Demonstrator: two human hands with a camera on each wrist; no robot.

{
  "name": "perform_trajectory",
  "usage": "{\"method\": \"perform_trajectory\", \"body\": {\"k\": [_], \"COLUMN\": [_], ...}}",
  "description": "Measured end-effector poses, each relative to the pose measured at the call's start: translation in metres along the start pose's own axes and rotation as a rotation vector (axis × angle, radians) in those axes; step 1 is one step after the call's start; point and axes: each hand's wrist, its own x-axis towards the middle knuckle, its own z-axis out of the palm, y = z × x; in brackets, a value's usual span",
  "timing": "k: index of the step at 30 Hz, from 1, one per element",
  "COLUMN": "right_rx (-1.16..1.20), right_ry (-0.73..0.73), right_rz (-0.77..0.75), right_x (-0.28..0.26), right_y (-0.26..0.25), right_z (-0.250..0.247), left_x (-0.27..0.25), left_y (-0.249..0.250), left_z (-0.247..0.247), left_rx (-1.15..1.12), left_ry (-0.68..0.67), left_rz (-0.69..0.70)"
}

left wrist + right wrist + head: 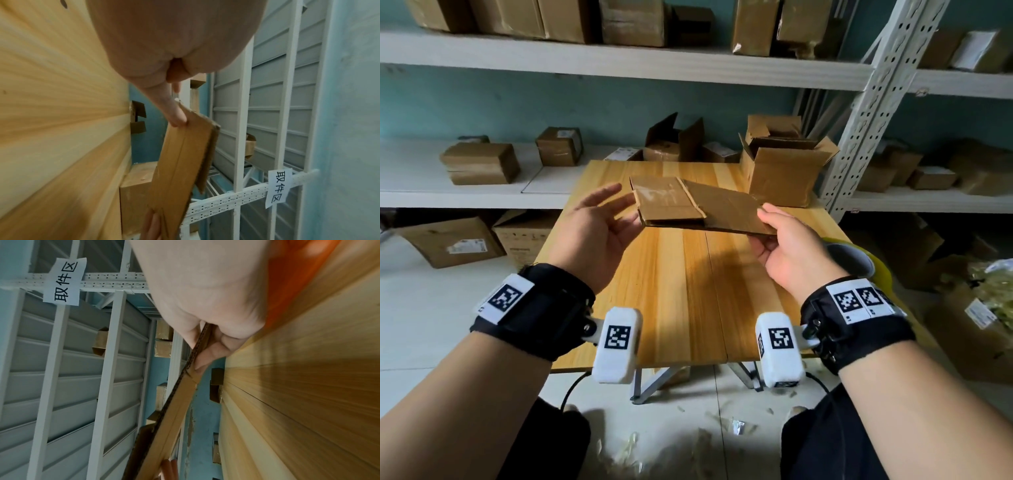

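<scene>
The left hand (pixel 595 233) is hovering, grip wide, one fingertip just touching the flattened brown cardboard box (pixel 688 205), held above the pale wooden bench (pixel 688 291). The right hand (pixel 791 246) is pinching its near right corner alone; held so lopsidedly, the sheet could sag and slip free.

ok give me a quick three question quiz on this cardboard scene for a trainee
1. Which hand pinches the flattened box? A left B right C neither
2. Fill in: the open carton stands at the far ____ corner of the wooden table.
3. True or false: the flattened box lies on the table.
Key: 1 B, the right hand; 2 right; 3 false, it is held above it.
</scene>
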Motion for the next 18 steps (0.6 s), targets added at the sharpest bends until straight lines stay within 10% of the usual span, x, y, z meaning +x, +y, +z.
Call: {"method": "perform_trajectory", "body": {"k": [13, 18], "right_rx": [0.034, 0.08], "right_ry": [-0.046, -0.145], "right_rz": [-0.079, 0.016], "right_x": [-0.012, -0.022], "right_y": [0.006, 0.004], "right_z": [-0.007, -0.005], "left_x": [0.008, 0.018], "left_y": [-0.006, -0.012], "left_z": [-0.006, -0.01], "left_rx": [0.426, 0.885], "left_ry": [-0.152, -0.102], "left_rz": [0.209, 0.58]}}
